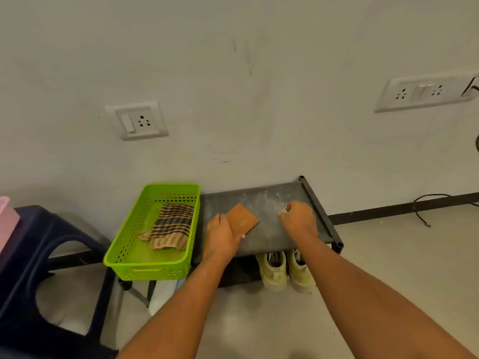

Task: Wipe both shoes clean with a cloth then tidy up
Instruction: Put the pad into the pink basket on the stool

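Left hand (223, 237) clamps a card (243, 219) on the shelf (269, 237); right hand (299, 218) pinches a scrap (283, 210). Cloth (171, 226) in basket (124, 244) at 9 o'clock, shoes (285, 270) at 6.

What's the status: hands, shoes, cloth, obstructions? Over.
Left hand holds brown card on dusty rack top. Right hand pinches pale scrap. Shoes on shelf below, partly hidden; cloth in green basket.

A white single socket with switch (137, 120) and a wider double socket plate (425, 92) are set in the scuffed grey wall. A navy plastic stool (33, 244) stands at left, something pink (6, 216) beside it. A black cable (425, 203) trails on the floor at right.
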